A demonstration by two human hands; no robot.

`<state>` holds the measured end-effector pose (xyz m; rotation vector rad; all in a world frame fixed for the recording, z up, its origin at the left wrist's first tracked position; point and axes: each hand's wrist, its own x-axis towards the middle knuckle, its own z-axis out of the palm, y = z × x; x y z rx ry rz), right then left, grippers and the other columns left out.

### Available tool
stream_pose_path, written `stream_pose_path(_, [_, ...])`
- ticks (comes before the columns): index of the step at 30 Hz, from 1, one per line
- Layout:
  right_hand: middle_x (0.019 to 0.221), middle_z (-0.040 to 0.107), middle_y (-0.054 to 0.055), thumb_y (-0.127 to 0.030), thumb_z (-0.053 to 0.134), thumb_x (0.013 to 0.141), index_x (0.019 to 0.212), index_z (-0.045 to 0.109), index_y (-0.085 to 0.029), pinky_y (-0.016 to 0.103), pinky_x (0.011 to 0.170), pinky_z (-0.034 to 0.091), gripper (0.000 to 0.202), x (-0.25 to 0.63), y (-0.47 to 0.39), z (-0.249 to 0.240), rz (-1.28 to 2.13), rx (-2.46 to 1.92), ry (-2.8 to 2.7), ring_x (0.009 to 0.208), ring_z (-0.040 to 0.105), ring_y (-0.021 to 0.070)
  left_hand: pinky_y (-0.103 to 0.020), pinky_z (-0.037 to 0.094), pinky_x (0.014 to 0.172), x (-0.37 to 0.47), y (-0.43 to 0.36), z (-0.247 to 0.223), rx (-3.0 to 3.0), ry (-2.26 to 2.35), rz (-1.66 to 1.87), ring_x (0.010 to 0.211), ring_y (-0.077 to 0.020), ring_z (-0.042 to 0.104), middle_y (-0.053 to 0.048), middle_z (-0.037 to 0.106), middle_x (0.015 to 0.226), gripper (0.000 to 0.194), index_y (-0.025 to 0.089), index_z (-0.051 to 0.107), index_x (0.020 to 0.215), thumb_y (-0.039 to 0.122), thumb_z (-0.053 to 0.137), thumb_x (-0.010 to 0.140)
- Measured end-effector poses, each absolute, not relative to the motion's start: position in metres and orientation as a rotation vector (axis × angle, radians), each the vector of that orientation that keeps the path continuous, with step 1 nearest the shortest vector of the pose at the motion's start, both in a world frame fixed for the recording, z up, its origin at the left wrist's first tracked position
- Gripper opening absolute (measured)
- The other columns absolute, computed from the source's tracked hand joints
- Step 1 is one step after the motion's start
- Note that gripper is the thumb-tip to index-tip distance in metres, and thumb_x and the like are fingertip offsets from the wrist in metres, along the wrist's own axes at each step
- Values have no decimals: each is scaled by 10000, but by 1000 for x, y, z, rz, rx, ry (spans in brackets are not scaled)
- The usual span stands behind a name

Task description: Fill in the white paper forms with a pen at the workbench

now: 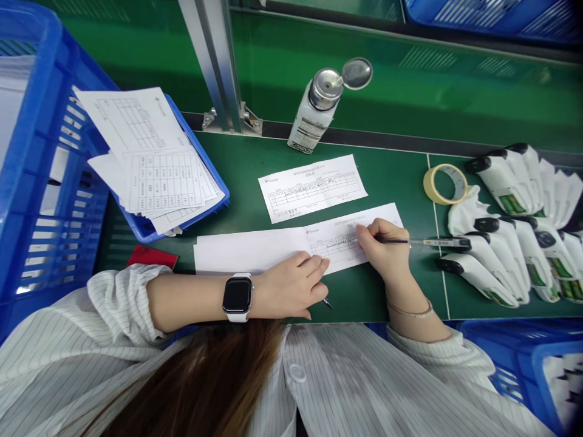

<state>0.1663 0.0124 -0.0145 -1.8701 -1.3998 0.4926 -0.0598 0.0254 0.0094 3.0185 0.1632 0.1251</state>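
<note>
My right hand [385, 246] is closed around a clear-barrelled pen [423, 241], its writing end over the table on a printed form [382, 215]. Handwriting shows in some of the form's cells. The form is joined to or lies against blank white sheets [246, 249] on the left. Across the lower edge of the paper rests my left hand [296, 285], fingers stretched out and holding nothing visible. The tip of a second pen [327, 303] pokes out beside it, the rest hidden. Just beyond lies another filled-in form [313, 188].
A white bottle [312, 115] with its metal lid flipped up stands at the back. Right of it are a tape roll [445, 184] and several white handheld devices [505, 261]. A blue tray [200, 212] of papers and a blue crate [77, 121] occupy the left, near a red item [152, 257].
</note>
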Motion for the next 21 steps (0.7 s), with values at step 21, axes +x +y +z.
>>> stream_pose_path(21, [422,410,-39,-269,592,712,447,348,-204,254,440,300,366,167,10,-16,452,-1869,-1304,424,362,86,-358,351,853,-60,26,8,3029,150,142,1131,-293,481,-211,461,1300,480,139,538,953,578,556,758])
